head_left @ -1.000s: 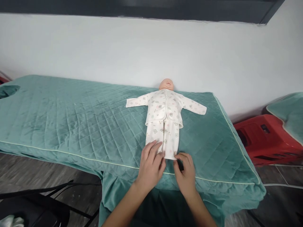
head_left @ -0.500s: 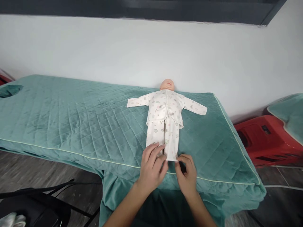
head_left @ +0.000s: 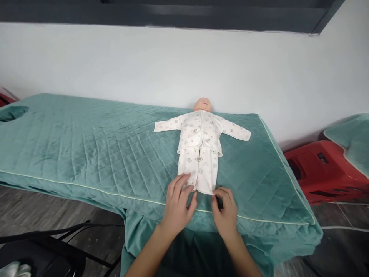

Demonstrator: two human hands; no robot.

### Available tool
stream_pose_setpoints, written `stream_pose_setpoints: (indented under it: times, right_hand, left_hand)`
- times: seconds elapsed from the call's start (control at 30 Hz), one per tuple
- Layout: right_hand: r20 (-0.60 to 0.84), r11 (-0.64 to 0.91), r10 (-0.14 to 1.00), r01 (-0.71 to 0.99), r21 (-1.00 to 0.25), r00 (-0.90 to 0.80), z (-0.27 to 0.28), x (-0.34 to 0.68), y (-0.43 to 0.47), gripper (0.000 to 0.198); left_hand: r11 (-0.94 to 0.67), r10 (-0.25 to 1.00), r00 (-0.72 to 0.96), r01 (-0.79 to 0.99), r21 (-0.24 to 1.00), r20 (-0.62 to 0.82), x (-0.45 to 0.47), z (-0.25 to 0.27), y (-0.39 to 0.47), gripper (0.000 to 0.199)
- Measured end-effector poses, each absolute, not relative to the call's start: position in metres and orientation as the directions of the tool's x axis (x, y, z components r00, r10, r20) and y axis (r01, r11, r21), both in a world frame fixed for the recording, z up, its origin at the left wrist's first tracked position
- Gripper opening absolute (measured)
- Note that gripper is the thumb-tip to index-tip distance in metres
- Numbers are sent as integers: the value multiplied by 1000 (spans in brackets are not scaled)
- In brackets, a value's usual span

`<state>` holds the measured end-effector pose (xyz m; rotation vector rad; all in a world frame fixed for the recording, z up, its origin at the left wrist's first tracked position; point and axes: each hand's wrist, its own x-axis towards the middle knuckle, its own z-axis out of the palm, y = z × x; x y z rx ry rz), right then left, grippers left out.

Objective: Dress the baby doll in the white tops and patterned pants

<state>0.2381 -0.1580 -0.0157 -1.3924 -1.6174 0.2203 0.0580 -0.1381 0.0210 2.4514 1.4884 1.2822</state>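
Note:
A baby doll point(head_left: 202, 104) lies on its back, dressed in a white printed baby jacket point(head_left: 198, 130) with both sleeves spread outward. Below the jacket, matching baby pants point(head_left: 206, 173) reach toward the bed's near edge. My right hand point(head_left: 225, 209) pinches the corner of the pant leg hem on the right between thumb and fingertips. Over the hem of the other pant leg is my left hand point(head_left: 179, 204), its fingers apart and curved, covering that leg's lower end. No doll feet show at the hems.
The doll rests on a bed with a green quilted cover point(head_left: 115, 150), its head close to the white wall point(head_left: 173, 65). A red plastic stool point(head_left: 325, 169) stands at the right. At lower left are a black chair point(head_left: 43, 254) and dark floor.
My left hand has let go of the hem and shifted slightly left, its fingers opening. The two pant legs now lie closer together. My right hand stays at its hem corner.

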Motion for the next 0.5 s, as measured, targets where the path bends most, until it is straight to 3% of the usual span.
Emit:
stream_pose_setpoints:
  times: [0.23,0.37,0.5]
  right_hand:
    - [525,308,841,681,-665,132,-17,237,-162,15]
    - [512,282,846,690,-667,149,-19,235,-167,16]
    - [495,275,854,670,-689,159,-19,244,-176,17]
  left_hand:
    - [-462,784,145,785,412,604,23,-3,-141,47]
    - [-382,829,82,806,452,554,24,-10,-134,48]
    - [-431,825,170,806,406,539,14,-7,-128,46]
